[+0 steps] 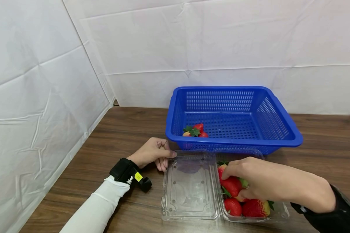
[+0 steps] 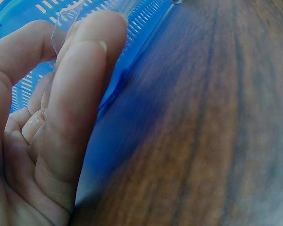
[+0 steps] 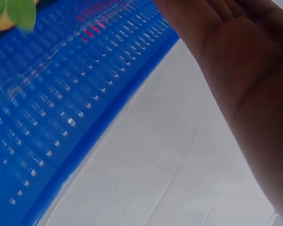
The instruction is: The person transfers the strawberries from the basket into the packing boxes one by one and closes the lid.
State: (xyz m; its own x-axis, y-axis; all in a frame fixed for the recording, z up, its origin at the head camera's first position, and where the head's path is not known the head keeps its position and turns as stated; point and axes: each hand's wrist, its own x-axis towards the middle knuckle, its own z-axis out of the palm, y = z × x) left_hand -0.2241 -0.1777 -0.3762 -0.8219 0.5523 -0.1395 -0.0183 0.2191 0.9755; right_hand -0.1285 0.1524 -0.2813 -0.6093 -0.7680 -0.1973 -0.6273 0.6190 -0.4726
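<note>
A hinged clear plastic clamshell box [image 1: 192, 187] lies opened flat on the table. My left hand [image 1: 156, 153] pinches the far left corner of its bare half; in the left wrist view thin clear plastic [image 2: 63, 28] runs between thumb and fingers. My right hand [image 1: 259, 178] reaches down into the other half, thumb and fingers curled round a red strawberry [image 1: 232, 186]. More strawberries lie beside it, including a large one [image 1: 255, 208] with a pale yellowish end. The palm hides part of the fruit. The right wrist view shows only green leaves [image 3: 21, 12] at its corner.
Behind the box stands a blue perforated plastic basket [image 1: 233, 142], with a few strawberries [image 1: 199, 129] in its near left corner. White cloth [image 1: 221, 38] hangs behind and at the left. Everything stands on a wood-grain table [image 1: 128, 129].
</note>
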